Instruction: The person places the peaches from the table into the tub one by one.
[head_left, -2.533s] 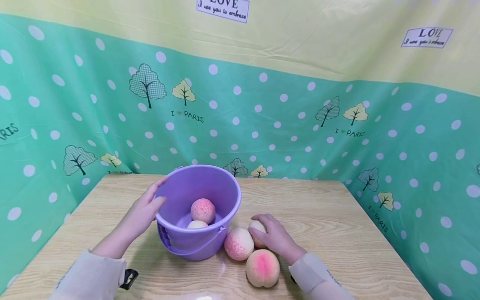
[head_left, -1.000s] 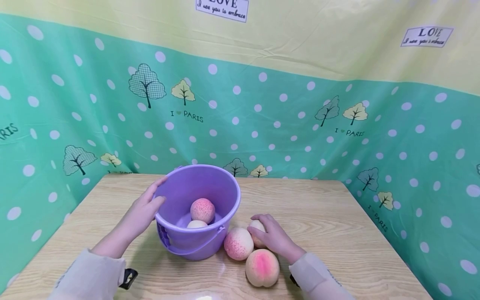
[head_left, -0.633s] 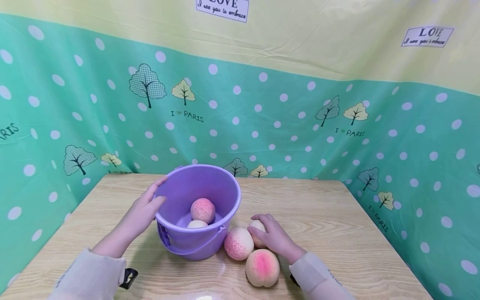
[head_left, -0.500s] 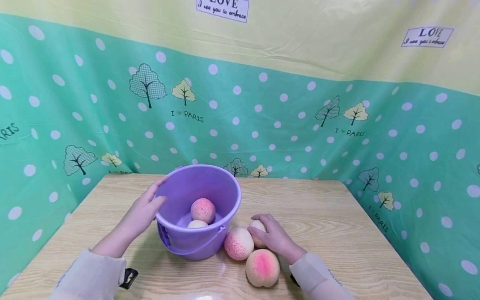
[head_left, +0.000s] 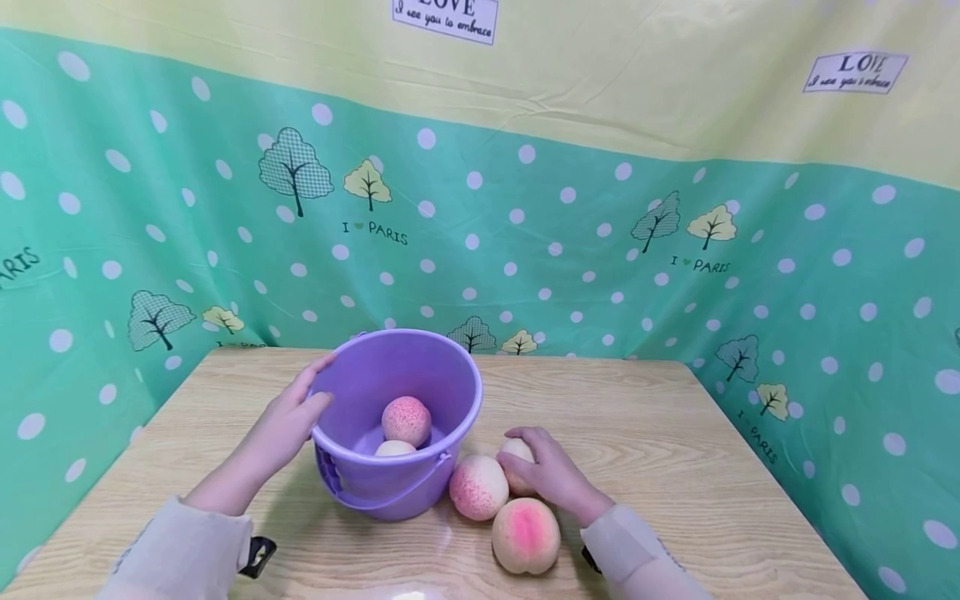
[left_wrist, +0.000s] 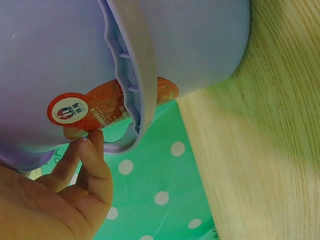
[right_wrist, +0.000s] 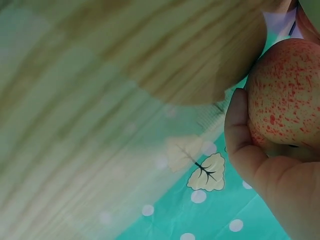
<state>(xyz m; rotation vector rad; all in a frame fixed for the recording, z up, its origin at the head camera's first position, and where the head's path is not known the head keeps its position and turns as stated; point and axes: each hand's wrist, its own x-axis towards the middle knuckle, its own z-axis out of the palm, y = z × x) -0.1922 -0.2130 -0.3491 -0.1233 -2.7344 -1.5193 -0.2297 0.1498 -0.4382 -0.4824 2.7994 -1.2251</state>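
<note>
We see right hand [head_left: 553, 472] curled round far peach [head_left: 516, 449], on table [head_left: 637, 433] right of purple bucket [head_left: 375, 477], speckled peach [head_left: 480, 489] between; right hand nearer, peach roundish, no long axis. Our left hand [head_left: 285, 425] grips bucket at rim, thumb inside. Left wrist view gives us red label [left_wrist: 102, 106], hidden in head view; right wrist view, red flecks on gripped peach.

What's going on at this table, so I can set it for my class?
A person's left hand holds the rim of a purple bucket, with two peaches inside. Their right hand grips a third peach outside the bucket. Two more, a speckled peach and a pink-streaked peach, lie on the table close by.
</note>
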